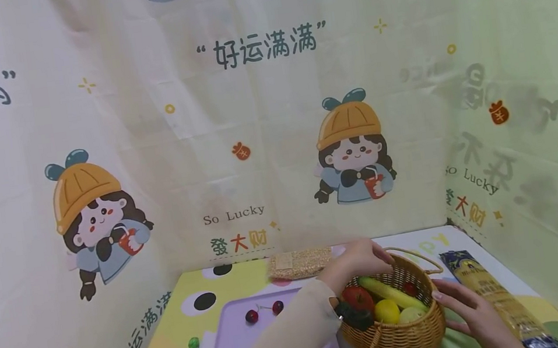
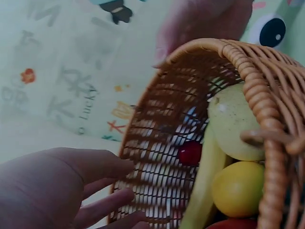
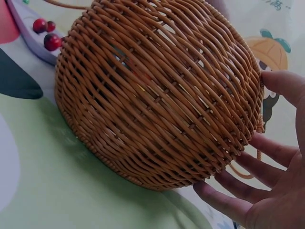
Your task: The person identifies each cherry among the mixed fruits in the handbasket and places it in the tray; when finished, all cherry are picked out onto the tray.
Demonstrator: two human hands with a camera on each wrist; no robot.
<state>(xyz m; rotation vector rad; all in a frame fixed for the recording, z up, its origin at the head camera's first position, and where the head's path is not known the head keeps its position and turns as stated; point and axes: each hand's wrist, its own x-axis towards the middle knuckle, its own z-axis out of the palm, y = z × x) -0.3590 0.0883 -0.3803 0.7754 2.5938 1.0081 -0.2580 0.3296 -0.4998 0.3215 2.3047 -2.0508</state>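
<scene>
A round brown wicker basket stands at the table's right half, its two thin handles folded outward. Inside it lie a red apple, a long yellow-green banana, a yellow lemon, a pale green round fruit and a cherry. My left hand reaches across to the far rim, its fingertips right at the edge and overlapping the inner weave. On the basket's right side my right hand rests with fingers spread and straight along the outer wall, thumb at the rim.
Left of the basket lies a purple tray with two cherries on it. Further left is a green lollipop. A bag of grain lies at the back, and a long pasta packet lies to the right. Printed cloth walls surround the table.
</scene>
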